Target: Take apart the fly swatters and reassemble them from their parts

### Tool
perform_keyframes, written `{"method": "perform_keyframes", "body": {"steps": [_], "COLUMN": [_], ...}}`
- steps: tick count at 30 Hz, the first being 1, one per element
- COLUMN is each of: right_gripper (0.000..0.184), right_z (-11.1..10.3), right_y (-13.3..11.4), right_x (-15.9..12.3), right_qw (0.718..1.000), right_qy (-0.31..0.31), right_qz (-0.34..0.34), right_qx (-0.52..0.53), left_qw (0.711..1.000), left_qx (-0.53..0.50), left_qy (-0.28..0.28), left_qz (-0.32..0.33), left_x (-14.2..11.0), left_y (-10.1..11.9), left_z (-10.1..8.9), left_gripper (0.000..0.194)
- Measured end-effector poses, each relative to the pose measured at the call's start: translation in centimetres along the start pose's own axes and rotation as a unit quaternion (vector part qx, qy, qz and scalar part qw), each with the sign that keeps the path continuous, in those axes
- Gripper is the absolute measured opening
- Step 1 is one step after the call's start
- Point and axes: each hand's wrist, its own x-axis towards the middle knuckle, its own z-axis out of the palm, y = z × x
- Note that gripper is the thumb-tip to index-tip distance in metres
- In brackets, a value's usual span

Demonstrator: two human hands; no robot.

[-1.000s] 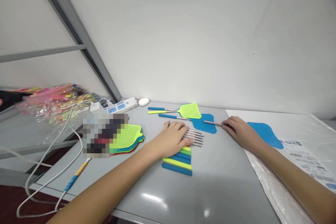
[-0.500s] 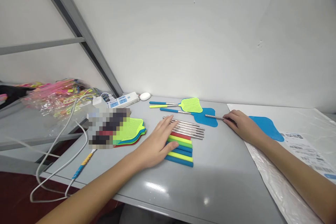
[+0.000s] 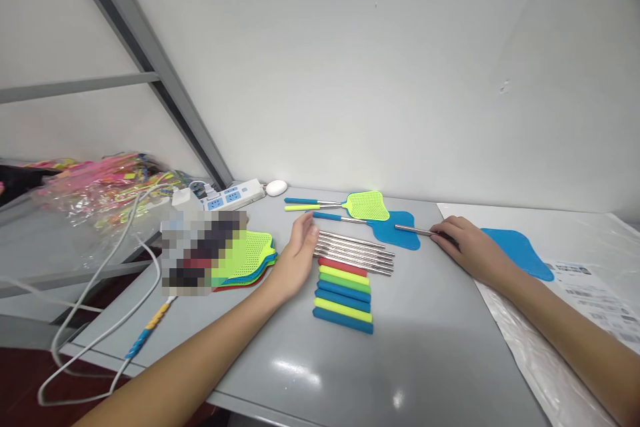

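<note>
My right hand point(image 3: 457, 240) is closed round the metal rod of a fly swatter, whose blue head point(image 3: 517, 253) shows beyond the hand; the bare rod end point(image 3: 413, 229) points left. My left hand point(image 3: 297, 257) stands on edge at the left ends of a row of metal rods point(image 3: 355, 252), fingers stretched out with nothing seen in them. Just in front of the rods lie several coloured handle sleeves point(image 3: 343, 307) side by side. Behind them rest assembled fly swatters, one with a green-yellow head point(image 3: 367, 205) and one with a blue head point(image 3: 397, 235).
At left is a stack of swatter heads point(image 3: 255, 257), partly under a pixelated patch. A power strip point(image 3: 233, 195), a white oval object point(image 3: 277, 187) and loose white cables point(image 3: 133, 213) lie behind and left. A white plastic package point(image 3: 505, 320) covers the right side; bagged goods point(image 3: 100, 187) sit far left.
My left hand has drawn back from on top of the rods and sleeves to the rods' left ends, uncovering the sleeves. My right hand keeps its hold on the swatter's rod.
</note>
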Motion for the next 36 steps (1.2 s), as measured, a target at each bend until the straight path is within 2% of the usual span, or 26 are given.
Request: {"method": "perform_keyframes", "body": {"steps": [4, 13, 21, 29, 36], "right_gripper": [0.033, 0.031, 0.031, 0.032, 0.033], "right_z": [0.1, 0.4, 0.5, 0.4, 0.4], "right_y": [0.1, 0.6, 0.6, 0.4, 0.5], "right_x": [0.0, 0.0, 0.0, 0.0, -0.1], "right_qw": [1.000, 1.000, 1.000, 1.000, 1.000], "right_qy": [-0.009, -0.008, -0.009, -0.005, -0.005], "right_qz": [0.008, 0.010, 0.015, 0.018, 0.015], "right_qx": [-0.001, -0.004, -0.002, -0.003, -0.004], "left_qw": [0.998, 0.980, 0.973, 0.941, 0.935], "left_qx": [-0.056, -0.182, -0.220, -0.332, -0.352], "left_qy": [0.003, -0.024, 0.008, 0.051, 0.025], "left_qz": [-0.031, -0.077, -0.062, -0.049, -0.041], "left_x": [-0.2, -1.2, -1.6, -0.1, 0.3], "left_y": [-0.7, 0.3, 0.2, 0.1, 0.0], "left_z": [-0.1, 0.2, 0.7, 1.4, 1.8], "left_gripper": [0.053, 0.060, 0.055, 0.052, 0.053]}}
